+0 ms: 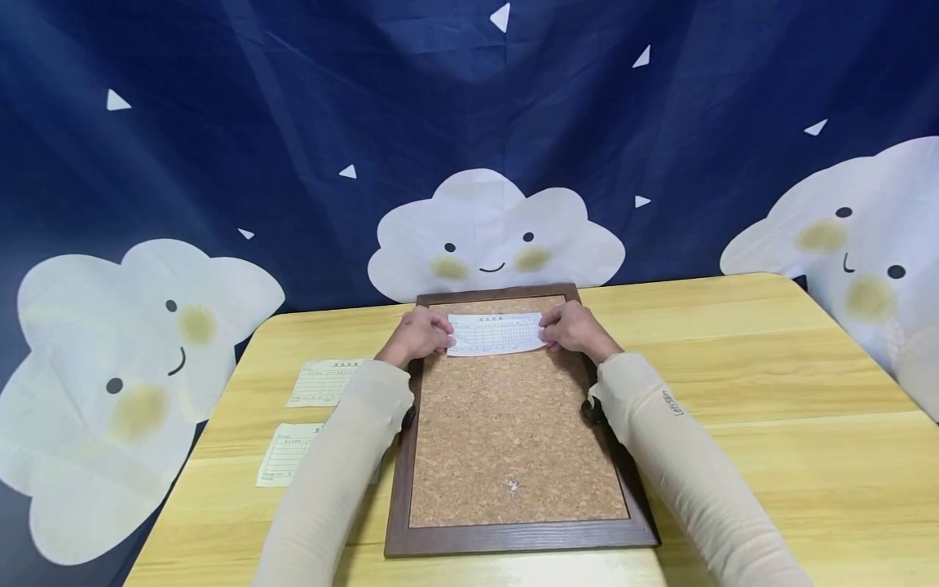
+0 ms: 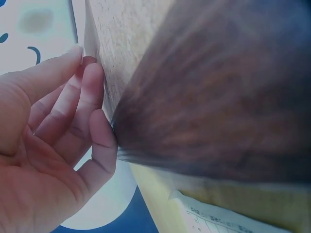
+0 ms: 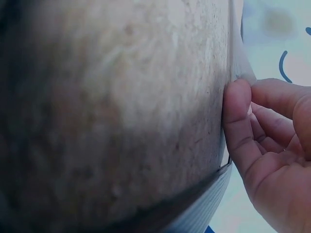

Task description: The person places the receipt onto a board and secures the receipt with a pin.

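Note:
Both hands hold a white printed form (image 1: 495, 335) by its short ends, over the top part of a framed cork board (image 1: 513, 440). At the form's left end, my left hand (image 1: 420, 333) pinches the paper between thumb and fingers. My right hand (image 1: 575, 328) grips the right end the same way. In the left wrist view, the left hand (image 2: 58, 126) has its fingers right at the cork, beside the dark frame. In the right wrist view, the right hand (image 3: 272, 131) has thumb and forefinger together on the paper's edge, close against the board.
Two pale yellow-green printed forms lie on the wooden table (image 1: 763, 391) left of the board: an upper one (image 1: 319, 385) and a lower one (image 1: 284, 456), partly behind the left sleeve. A small whitish mark (image 1: 511, 486) shows low on the cork. A blue cloud-print curtain (image 1: 308, 98) hangs behind.

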`<state>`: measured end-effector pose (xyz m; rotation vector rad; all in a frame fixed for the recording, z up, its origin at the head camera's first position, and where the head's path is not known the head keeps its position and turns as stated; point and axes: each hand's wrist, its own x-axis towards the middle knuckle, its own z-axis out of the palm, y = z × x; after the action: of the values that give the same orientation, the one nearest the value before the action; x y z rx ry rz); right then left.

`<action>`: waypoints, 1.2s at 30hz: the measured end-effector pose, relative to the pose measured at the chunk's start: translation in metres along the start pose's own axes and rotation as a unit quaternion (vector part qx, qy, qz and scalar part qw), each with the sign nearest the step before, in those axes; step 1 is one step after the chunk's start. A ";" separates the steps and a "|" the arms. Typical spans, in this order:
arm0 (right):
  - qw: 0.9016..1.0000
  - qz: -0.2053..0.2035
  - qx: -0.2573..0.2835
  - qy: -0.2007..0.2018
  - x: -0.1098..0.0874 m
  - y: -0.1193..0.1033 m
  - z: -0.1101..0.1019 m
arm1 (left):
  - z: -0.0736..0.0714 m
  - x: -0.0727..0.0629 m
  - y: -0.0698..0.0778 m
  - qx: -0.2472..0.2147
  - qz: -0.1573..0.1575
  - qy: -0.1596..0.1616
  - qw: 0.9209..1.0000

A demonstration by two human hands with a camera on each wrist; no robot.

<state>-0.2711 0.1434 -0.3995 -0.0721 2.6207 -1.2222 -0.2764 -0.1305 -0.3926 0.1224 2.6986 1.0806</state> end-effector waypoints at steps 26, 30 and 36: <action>1.000 0.006 -0.003 0.014 -0.002 0.000 -0.001 | 0.001 -0.001 0.001 0.034 0.020 0.016 0.999; 1.000 0.007 -0.009 0.019 -0.002 -0.001 0.000 | 0.000 -0.002 0.001 0.042 0.018 0.016 0.999; 0.999 0.017 -0.019 0.021 -0.003 -0.002 0.001 | -0.003 -0.001 0.000 0.087 0.032 0.004 0.996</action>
<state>-0.2684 0.1419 -0.3983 -0.0095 2.6700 -1.1765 -0.2756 -0.1321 -0.3903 0.2343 2.8107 0.8627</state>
